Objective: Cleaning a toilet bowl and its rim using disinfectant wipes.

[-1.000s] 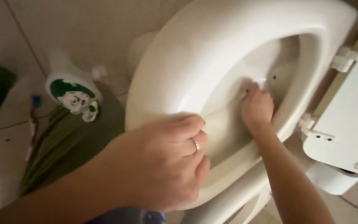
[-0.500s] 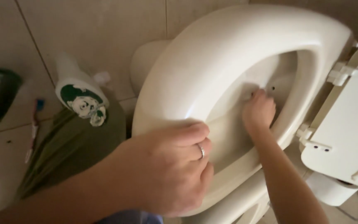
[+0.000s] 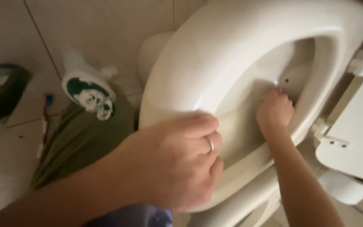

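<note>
Toilet seat [image 3: 240, 63], raised, filled the upper right of the frame, its long axis running from lower left to upper right. 1 left hand [image 3: 177, 164] clamped its near rim at lower centre, fingers curled shut. 1 right hand [image 3: 274, 110], fisted inside the bowl [image 3: 248, 138] at centre right, was nearer the rim holes; what it held could not be told. 1 bottle [image 3: 87, 90] lay at upper left.
</note>
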